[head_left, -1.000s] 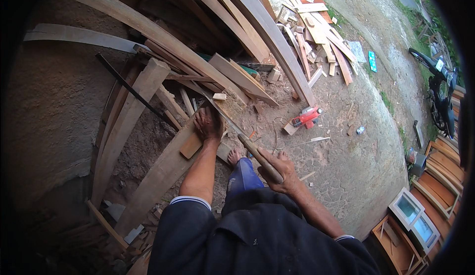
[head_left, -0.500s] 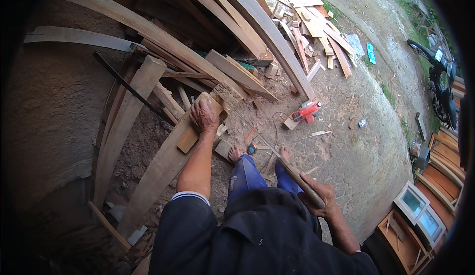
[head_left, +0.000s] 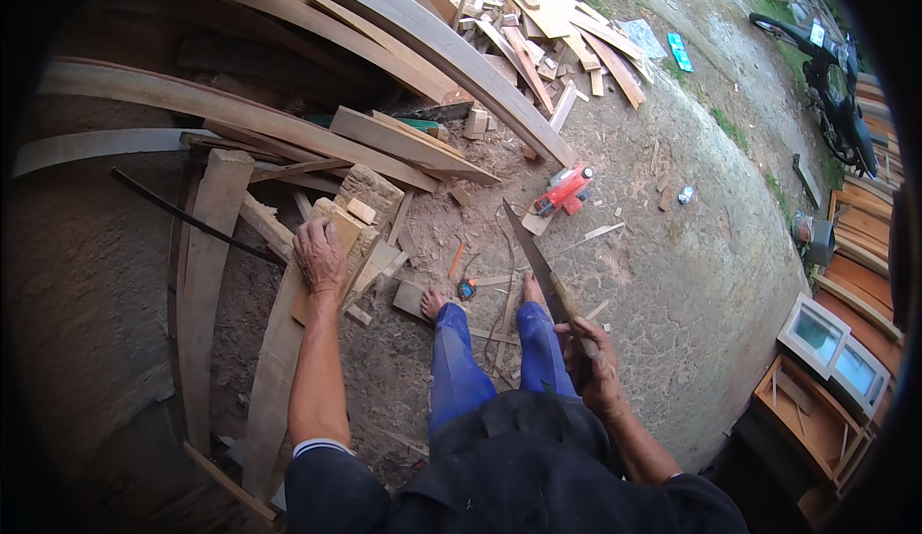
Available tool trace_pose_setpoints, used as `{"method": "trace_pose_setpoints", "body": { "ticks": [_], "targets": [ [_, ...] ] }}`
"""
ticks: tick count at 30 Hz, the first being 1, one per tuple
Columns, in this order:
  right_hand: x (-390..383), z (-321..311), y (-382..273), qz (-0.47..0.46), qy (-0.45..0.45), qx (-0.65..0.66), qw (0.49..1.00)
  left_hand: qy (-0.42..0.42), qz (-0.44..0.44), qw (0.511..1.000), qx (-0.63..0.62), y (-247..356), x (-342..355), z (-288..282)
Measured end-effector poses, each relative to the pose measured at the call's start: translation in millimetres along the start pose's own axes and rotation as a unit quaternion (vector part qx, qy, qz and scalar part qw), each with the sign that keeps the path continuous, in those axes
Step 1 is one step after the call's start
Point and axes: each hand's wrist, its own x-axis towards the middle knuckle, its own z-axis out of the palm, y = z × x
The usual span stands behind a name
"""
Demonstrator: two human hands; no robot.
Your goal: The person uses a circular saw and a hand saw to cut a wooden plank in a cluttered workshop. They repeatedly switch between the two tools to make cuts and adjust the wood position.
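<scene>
My left hand [head_left: 322, 254] grips a short light-brown board [head_left: 347, 228], fingers bent over it, and holds it against a long plank [head_left: 272, 380] that leans up from the lower left. A small pale wood block [head_left: 362, 210] lies at the board's far end, on a rough timber end [head_left: 373, 188]. My right hand [head_left: 597, 369] is closed round the wooden handle of a handsaw [head_left: 540, 263]. Its blade points up and away, apart from the board, over the ground in front of my feet. The palm side of the right hand partly shows.
A red power planer [head_left: 564, 191] rests on the ground ahead. Between my feet and the plank lie a tape measure [head_left: 467, 289] and an orange pencil-like stick [head_left: 456, 259]. Long beams [head_left: 432, 39] slant across the far left. Scrap wood [head_left: 538, 15] is heaped beyond; window frames [head_left: 816, 327] stand right.
The saw has come away from the board, its blade now raised to the right. The small pale block now shows at the board's end. My left hand still holds the board; the view has shifted.
</scene>
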Motion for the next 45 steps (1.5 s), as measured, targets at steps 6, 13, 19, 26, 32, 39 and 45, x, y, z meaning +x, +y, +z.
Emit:
{"method": "trace_pose_setpoints", "body": {
  "ticks": [6,13,19,26,32,39,45],
  "targets": [
    [64,-56,137,0.061,0.082,-0.066,0.993,0.028,0.044,0.996,0.075,-13,-13,0],
    [209,-201,384,0.149,0.246,-0.494,0.82,-0.001,0.008,0.997,0.08,-8,-17,-5],
    [244,-295,497,0.315,0.158,-0.532,0.77,-0.029,-0.094,0.995,0.028,0,-21,-9],
    [259,-363,559,0.336,0.0,-0.556,0.761,-0.019,-0.1,0.995,0.024,-2,-20,-10],
    [393,-329,485,0.149,0.324,-0.3,0.885,-0.027,-0.078,0.995,0.053,2,-19,-10],
    [497,-289,454,0.031,0.346,-0.119,0.93,-0.03,-0.056,0.997,0.037,7,-16,-9],
    [522,-306,456,0.085,0.387,0.054,0.916,-0.025,-0.041,0.999,0.016,1,-16,-8]
  ]
}}
